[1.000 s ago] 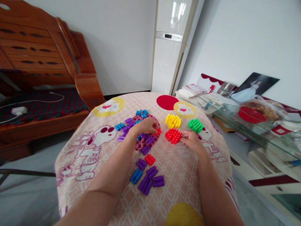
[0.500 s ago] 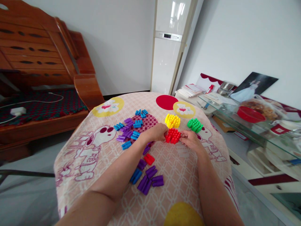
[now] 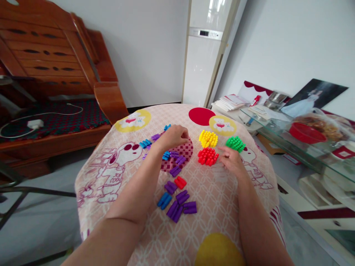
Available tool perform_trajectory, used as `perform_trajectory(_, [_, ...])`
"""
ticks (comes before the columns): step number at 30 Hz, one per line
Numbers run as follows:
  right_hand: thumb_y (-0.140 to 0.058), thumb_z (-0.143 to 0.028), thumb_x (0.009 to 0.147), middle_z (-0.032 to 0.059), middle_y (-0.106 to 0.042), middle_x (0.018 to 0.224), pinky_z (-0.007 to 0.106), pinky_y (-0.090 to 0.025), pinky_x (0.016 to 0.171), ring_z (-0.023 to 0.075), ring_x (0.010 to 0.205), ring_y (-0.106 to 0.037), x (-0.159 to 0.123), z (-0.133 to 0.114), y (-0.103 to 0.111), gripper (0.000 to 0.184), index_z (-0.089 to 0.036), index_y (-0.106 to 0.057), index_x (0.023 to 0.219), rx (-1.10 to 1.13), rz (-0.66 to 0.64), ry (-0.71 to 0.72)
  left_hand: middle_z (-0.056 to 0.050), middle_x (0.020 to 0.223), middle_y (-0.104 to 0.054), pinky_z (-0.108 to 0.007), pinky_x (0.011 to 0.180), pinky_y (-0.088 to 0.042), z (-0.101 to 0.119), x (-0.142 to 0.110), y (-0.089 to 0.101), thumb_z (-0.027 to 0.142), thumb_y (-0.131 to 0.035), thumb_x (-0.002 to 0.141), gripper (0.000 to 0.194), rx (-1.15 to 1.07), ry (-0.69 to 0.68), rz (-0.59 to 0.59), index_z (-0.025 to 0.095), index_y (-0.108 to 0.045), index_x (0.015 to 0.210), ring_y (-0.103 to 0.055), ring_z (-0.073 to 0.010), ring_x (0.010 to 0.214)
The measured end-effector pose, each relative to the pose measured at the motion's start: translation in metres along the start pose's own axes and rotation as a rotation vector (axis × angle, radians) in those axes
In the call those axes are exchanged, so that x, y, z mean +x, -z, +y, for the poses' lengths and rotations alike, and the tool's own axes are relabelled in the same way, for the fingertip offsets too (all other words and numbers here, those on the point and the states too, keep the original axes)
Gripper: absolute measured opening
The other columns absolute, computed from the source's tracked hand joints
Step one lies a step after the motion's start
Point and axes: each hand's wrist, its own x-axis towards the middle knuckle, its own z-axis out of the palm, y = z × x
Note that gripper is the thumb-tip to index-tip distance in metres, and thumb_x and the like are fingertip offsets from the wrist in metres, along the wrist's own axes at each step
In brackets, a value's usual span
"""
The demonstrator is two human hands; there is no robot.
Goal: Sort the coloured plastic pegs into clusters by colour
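Note:
My left hand (image 3: 174,136) is curled over the scattered blue and purple plastic pieces (image 3: 173,157) on a cartoon-print cloth (image 3: 116,162); what its fingers hold is hidden. My right hand (image 3: 230,160) rests on the cloth, fingers loosely apart, just right of the red pile (image 3: 207,156). A yellow pile (image 3: 208,138) and a green pile (image 3: 235,143) sit behind it. One loose red piece (image 3: 180,182) lies nearer me, beside more purple and blue pieces (image 3: 177,204).
A wooden bench (image 3: 52,85) with a charger (image 3: 35,123) stands at the left. A tall white air conditioner (image 3: 203,51) is at the back. A glass shelf (image 3: 302,147) with a red bowl (image 3: 306,133), papers and a photo runs along the right.
My left hand moved from the red pile back left onto the blue and purple pieces. My right hand eased off the red pile. The camera shifted slightly.

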Motion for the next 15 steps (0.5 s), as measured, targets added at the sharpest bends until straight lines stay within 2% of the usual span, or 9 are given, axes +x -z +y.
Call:
perform_trajectory(3, [-0.056,-0.028,0.077,0.0026,-0.065,0.066,0.026,-0.043,0.052,0.0165,0.057,-0.057,-0.005,-0.016,-0.006,0.036,-0.015,-0.071,0.107,0.002,0.200,0.118,-0.003,0.071,-0.072,-0.023,0.066,-0.047,-0.018,-0.009,0.021,0.022,-0.063,0.075,0.014,-0.119,0.111,0.195,0.015,-0.073,0.080,-0.065,-0.0147,0.067])
perform_trajectory(5, [-0.057,-0.033,0.081,0.0042,-0.067,0.070,0.027,-0.045,0.058,0.0175,0.064,-0.060,-0.015,-0.035,-0.021,0.027,-0.016,-0.072,0.096,0.021,0.182,0.211,-0.003,0.069,-0.072,-0.024,0.064,-0.049,-0.028,-0.014,0.028,0.025,-0.063,0.075,0.016,-0.198,0.182,0.291,0.014,-0.072,0.082,-0.065,-0.0148,0.063])
perform_trajectory(7, [-0.058,-0.035,0.084,0.0033,-0.069,0.073,0.025,-0.044,0.061,0.0158,0.065,-0.060,-0.029,-0.055,-0.044,0.023,-0.018,-0.073,0.090,0.007,-0.040,0.289,-0.003,0.068,-0.071,-0.024,0.062,-0.050,-0.035,-0.017,0.032,0.027,-0.063,0.075,0.018,-0.268,0.231,0.364,0.014,-0.072,0.084,-0.066,-0.0151,0.062])
perform_trajectory(8, [-0.059,-0.035,0.085,0.0020,-0.068,0.071,0.024,-0.042,0.060,0.0147,0.064,-0.059,-0.037,-0.063,-0.056,0.021,-0.019,-0.073,0.089,-0.039,-0.205,0.324,-0.004,0.068,-0.071,-0.024,0.062,-0.051,-0.038,-0.018,0.033,0.028,-0.063,0.075,0.019,-0.299,0.247,0.399,0.014,-0.071,0.086,-0.066,-0.0154,0.062])
perform_trajectory(10, [-0.064,-0.036,0.084,-0.0003,-0.067,0.068,0.023,-0.037,0.059,0.0133,0.062,-0.057,-0.050,-0.074,-0.080,0.019,-0.020,-0.073,0.089,-0.159,-0.424,0.378,-0.004,0.068,-0.071,-0.025,0.063,-0.052,-0.040,-0.019,0.034,0.028,-0.063,0.074,0.021,-0.348,0.271,0.451,0.013,-0.070,0.088,-0.067,-0.0160,0.063])
perform_trajectory(12, [-0.067,-0.036,0.082,-0.0010,-0.067,0.069,0.024,-0.033,0.058,0.0132,0.063,-0.056,-0.057,-0.078,-0.096,0.017,-0.021,-0.073,0.088,-0.262,-0.534,0.411,-0.005,0.068,-0.071,-0.025,0.064,-0.053,-0.041,-0.019,0.034,0.029,-0.064,0.074,0.022,-0.378,0.283,0.470,0.013,-0.070,0.088,-0.068,-0.0163,0.064])
perform_trajectory(15, [-0.071,-0.034,0.078,-0.0013,-0.068,0.073,0.023,-0.030,0.058,0.0129,0.065,-0.056,-0.059,-0.079,-0.103,0.016,-0.020,-0.072,0.086,-0.315,-0.564,0.380,-0.005,0.069,-0.072,-0.026,0.065,-0.054,-0.041,-0.019,0.035,0.030,-0.065,0.074,0.023,-0.397,0.285,0.460,0.013,-0.070,0.089,-0.068,-0.0163,0.065])
